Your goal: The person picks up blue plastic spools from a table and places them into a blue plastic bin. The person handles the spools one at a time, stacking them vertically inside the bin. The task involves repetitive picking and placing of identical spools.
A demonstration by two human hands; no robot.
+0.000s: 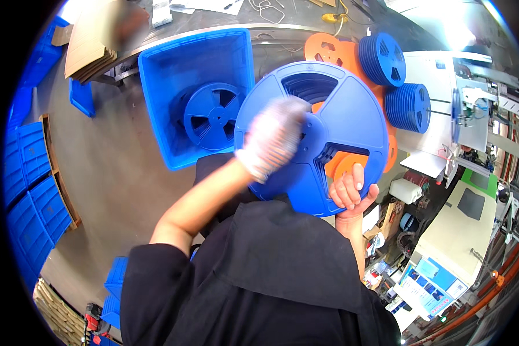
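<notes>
A stack of large blue plastic reels (pixel 354 118) with spoke windows is tilted up in front of my body. My left hand (pixel 274 141), in a pale striped glove, lies over the top reel's hub. Motion smears its fingers, so their grip cannot be told. Bare and curled at the lower right rim, my right hand (pixel 353 193) holds the reels. Orange reels (pixel 323 49) stand behind them, partly hidden. To the left, a blue bin (pixel 155 104) holds smaller-looking blue reels (pixel 213 115).
Beyond the orange reels stand two blue reel stacks (pixel 382 59) (pixel 407 108). A grey workbench (pixel 213 20) runs across the far side, flat cardboard (pixel 89 49) at its left end. Blue crates (pixel 32 153) line the left. Machines, including a beige one (pixel 464 216), fill the right.
</notes>
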